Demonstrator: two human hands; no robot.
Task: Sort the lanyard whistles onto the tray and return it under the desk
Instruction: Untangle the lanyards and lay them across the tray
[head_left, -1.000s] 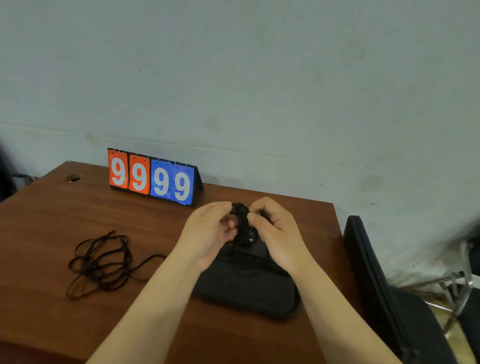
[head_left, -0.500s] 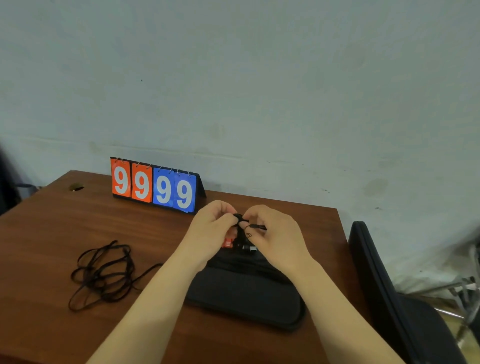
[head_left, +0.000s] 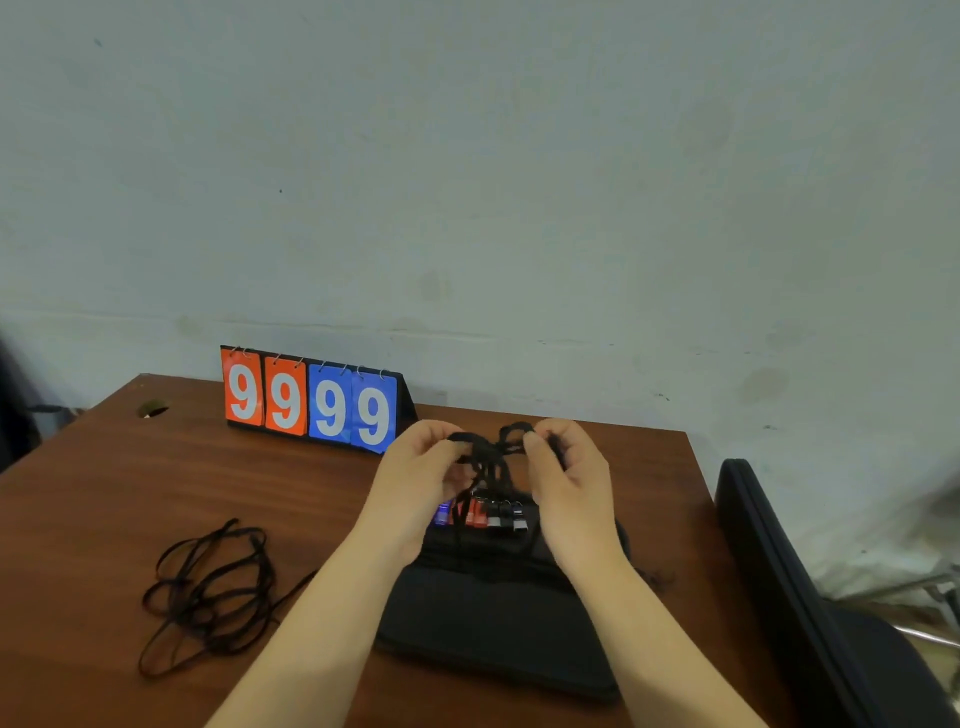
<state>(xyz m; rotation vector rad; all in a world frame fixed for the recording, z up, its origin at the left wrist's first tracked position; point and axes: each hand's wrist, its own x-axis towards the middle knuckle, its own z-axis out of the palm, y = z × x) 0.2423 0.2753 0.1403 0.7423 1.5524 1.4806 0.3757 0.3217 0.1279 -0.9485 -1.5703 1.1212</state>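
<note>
The left hand (head_left: 421, 467) and right hand (head_left: 566, 478) are raised close together over the far end of the black tray (head_left: 493, 623) on the bench (head_left: 130, 493), each pinching the bunched black lanyards (head_left: 488, 457) with curled fingers. The whistles (head_left: 485, 512) hang below in a left-to-right row, blue, red, then black, their long axes seemingly pointing down at the tray; a loose cord tangle (head_left: 208, 592) lies well to the left

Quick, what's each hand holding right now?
Left hand: closed, pinching the black lanyard cords.
Right hand: closed, pinching the same cords, whistles dangling below.
</note>
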